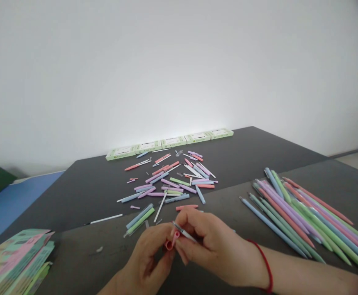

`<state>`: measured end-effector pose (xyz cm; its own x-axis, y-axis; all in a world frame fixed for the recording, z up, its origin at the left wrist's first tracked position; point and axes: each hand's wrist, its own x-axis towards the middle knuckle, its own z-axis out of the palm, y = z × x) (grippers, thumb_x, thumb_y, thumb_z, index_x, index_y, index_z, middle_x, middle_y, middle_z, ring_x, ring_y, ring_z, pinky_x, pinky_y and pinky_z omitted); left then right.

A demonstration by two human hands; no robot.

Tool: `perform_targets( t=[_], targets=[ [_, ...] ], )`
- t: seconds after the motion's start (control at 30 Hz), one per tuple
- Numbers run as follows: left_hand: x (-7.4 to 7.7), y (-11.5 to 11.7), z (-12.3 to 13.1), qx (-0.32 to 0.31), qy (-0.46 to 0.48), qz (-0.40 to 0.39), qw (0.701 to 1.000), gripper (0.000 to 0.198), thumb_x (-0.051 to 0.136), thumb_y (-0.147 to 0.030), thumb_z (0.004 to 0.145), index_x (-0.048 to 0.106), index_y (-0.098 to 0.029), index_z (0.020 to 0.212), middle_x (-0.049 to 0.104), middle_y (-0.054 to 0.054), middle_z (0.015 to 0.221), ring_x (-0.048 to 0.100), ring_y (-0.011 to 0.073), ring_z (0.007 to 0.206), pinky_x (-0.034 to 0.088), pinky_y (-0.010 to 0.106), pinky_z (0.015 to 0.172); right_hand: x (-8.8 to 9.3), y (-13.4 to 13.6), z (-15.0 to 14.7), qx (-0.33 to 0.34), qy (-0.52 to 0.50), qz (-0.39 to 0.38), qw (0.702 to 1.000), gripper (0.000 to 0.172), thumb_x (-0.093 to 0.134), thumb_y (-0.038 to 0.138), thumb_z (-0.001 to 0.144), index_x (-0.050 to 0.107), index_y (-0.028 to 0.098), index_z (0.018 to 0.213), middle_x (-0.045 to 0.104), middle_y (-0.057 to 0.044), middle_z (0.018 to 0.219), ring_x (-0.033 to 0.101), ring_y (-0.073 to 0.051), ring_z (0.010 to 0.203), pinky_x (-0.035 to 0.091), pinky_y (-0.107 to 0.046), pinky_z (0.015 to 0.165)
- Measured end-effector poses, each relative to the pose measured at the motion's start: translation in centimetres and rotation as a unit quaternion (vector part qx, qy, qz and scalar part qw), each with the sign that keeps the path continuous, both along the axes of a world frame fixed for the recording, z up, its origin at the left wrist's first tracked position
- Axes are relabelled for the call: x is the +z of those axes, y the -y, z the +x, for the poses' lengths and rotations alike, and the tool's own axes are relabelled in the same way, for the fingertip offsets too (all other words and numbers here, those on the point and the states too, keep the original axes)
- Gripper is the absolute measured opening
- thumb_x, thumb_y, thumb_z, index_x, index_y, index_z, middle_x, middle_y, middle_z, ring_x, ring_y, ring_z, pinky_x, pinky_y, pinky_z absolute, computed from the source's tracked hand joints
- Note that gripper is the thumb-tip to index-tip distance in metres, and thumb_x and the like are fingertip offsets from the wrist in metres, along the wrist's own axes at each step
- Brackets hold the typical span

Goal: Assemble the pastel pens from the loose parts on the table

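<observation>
Both hands meet at the lower middle of the head view. My left hand [152, 254] is closed around a red pen barrel [168, 246], whose open end faces me. Pinched in my right hand [215, 246] are a small pink pen part [176, 235] and a thin white pen refill [187, 233] with a clear tip. The pink part is right beside the barrel's open end; whether they touch I cannot tell. Just beyond the fingers lies a red pen tube [186, 207]. To the left of it are a blue tube and a green tube [140, 222], side by side.
Loose pen tubes, refills and small parts [172, 180] are scattered mid-table. A row of pale green boxes [174, 141] lines the back edge. Many pastel pens [302, 213] are piled at right. Stacked printed packets [15, 262] stand at lower left. One refill [106, 218] lies apart.
</observation>
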<state>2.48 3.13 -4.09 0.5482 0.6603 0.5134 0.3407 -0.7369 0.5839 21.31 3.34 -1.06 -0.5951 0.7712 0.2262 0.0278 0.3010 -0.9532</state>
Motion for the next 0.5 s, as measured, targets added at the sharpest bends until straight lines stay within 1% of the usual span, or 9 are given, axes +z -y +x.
perform_targets(
  t=[0.1,0.2,0.27,0.3,0.33,0.37,0.5],
  targets=[
    [-0.6,0.1,-0.2,0.021,0.000,0.018,1.000,0.015,0.048,-0.009,0.080,0.052,-0.022,0.088,0.061,0.000,0.079,0.059,0.0144,0.071,0.047,0.022,0.074,-0.8,-0.3,-0.1,-0.034,0.074,0.067,0.994,0.008,0.051,0.023,0.090,0.051,0.019,0.084,0.046,0.007,0.065,0.039,-0.007,0.055,0.031,-0.019,0.053],
    [-1.4,0.2,-0.7,0.031,-0.018,0.021,0.999,0.022,0.050,-0.011,0.081,0.056,-0.023,0.099,0.067,0.004,0.092,0.063,0.0181,0.084,0.049,0.025,0.079,-0.9,-0.3,0.1,-0.043,0.101,0.114,0.987,0.009,0.053,0.025,0.090,0.055,0.019,0.084,0.046,0.007,0.066,0.039,-0.007,0.057,0.031,-0.019,0.053],
    [-1.9,0.2,-1.0,0.047,-0.021,0.025,0.998,0.028,0.050,-0.013,0.081,0.057,-0.024,0.106,0.068,0.006,0.100,0.064,0.0203,0.090,0.049,0.027,0.082,-0.7,-0.3,0.2,-0.044,0.110,0.132,0.984,0.007,0.054,0.022,0.088,0.058,0.020,0.093,0.046,0.007,0.067,0.040,-0.007,0.057,0.031,-0.018,0.054],
    [-2.0,0.2,-1.2,0.054,-0.021,0.026,0.998,0.029,0.050,-0.013,0.081,0.057,-0.024,0.108,0.068,0.006,0.102,0.064,0.0209,0.091,0.050,0.028,0.082,-0.6,-0.2,0.3,-0.042,0.112,0.136,0.983,0.013,0.055,0.020,0.087,0.059,0.021,0.100,0.046,0.007,0.067,0.040,-0.007,0.056,0.031,-0.018,0.053],
    [-2.1,0.2,-1.2,0.059,-0.021,0.026,0.998,0.030,0.050,-0.014,0.081,0.057,-0.024,0.108,0.068,0.006,0.102,0.064,0.0211,0.090,0.050,0.028,0.082,-0.4,-0.2,0.4,-0.037,0.113,0.136,0.984,0.018,0.055,0.019,0.087,0.058,0.022,0.104,0.046,0.007,0.066,0.041,-0.007,0.055,0.030,-0.018,0.052],
    [-2.1,0.2,-1.2,0.062,-0.021,0.026,0.998,0.030,0.050,-0.014,0.081,0.057,-0.025,0.108,0.068,0.006,0.101,0.064,0.0209,0.089,0.050,0.028,0.081,-0.3,-0.2,0.5,-0.032,0.113,0.133,0.984,0.020,0.055,0.018,0.086,0.057,0.021,0.106,0.046,0.008,0.066,0.041,-0.007,0.055,0.030,-0.017,0.051],
    [-1.3,0.1,-0.8,0.054,-0.024,0.016,0.998,0.019,0.050,-0.011,0.079,0.055,-0.023,0.092,0.065,0.002,0.084,0.062,0.0169,0.074,0.049,0.024,0.074,-0.3,-0.2,0.8,-0.027,0.122,0.136,0.983,0.010,0.052,0.024,0.090,0.059,0.019,0.095,0.051,0.005,0.069,0.043,-0.007,0.057,0.032,-0.018,0.054]
  ],
)
